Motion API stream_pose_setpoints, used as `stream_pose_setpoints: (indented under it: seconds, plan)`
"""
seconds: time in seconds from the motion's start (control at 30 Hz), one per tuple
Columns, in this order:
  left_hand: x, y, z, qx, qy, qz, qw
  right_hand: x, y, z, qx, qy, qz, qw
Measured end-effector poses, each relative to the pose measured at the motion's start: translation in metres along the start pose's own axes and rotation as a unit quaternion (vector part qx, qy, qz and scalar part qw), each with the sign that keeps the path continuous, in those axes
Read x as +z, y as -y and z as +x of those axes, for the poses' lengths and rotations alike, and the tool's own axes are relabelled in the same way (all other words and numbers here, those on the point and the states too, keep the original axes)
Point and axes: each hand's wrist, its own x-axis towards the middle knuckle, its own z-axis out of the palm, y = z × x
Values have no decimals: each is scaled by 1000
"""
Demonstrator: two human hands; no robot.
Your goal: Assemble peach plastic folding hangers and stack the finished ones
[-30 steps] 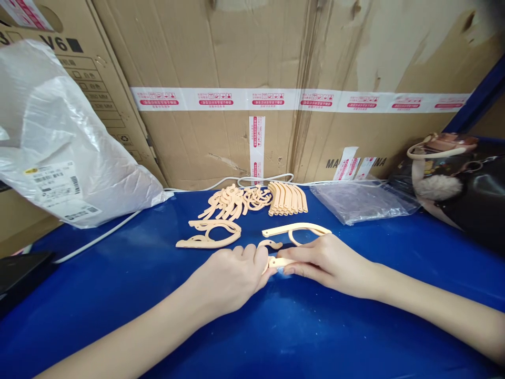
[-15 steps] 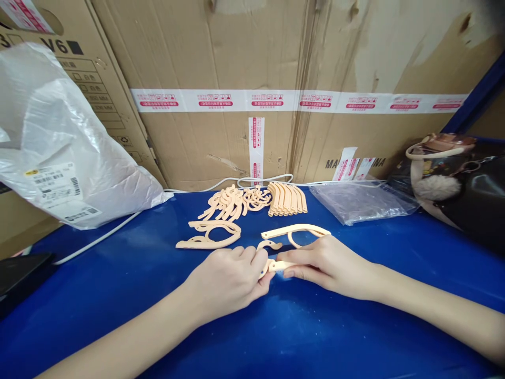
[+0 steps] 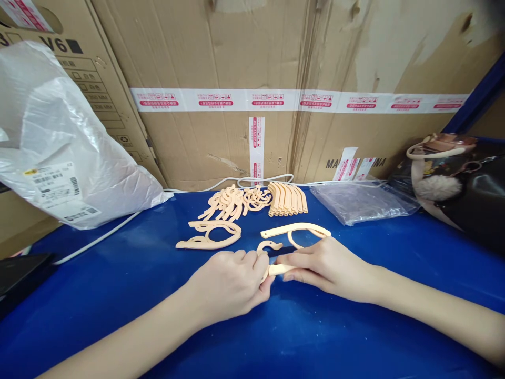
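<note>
Over the blue table, my left hand [image 3: 232, 284] is closed around the hook end of a cream plastic folding hanger. Its curved hook [image 3: 271, 245] pokes out past the fingers; the joint is mostly hidden. My right hand [image 3: 331, 268] pinches a hanger arm [image 3: 281, 269] that runs into the left fingertips. Another long arm [image 3: 292, 228] with a curved inner piece extends beyond the right hand; part of it is hidden behind the knuckles. Behind my left hand lies a folded hanger [image 3: 216, 235].
Farther back are a pile of loose curved pieces [image 3: 226, 202], several hooks [image 3: 258, 197] and a row of hanger arms [image 3: 288, 199]. A clear plastic bag [image 3: 363, 202] and a dark handbag [image 3: 469, 184] are at right. A white parcel bag [image 3: 74, 142] stands at left before cardboard boxes [image 3: 221, 142].
Both hands stay in nearly the same place. My left fingers have turned slightly on the joint, and the held arm has rolled so its end hole no longer shows.
</note>
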Motion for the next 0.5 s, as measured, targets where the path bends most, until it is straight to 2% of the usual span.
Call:
stream_pose_setpoints:
  seconds: [0.2,0.5]
  plan:
    - [-1,1,1,14,17,-50,999,3,-1,0,-36,-11,-70,997]
    - [-2,4,3,-45,108,-195,974,1,-5,2,-48,-27,-86,995]
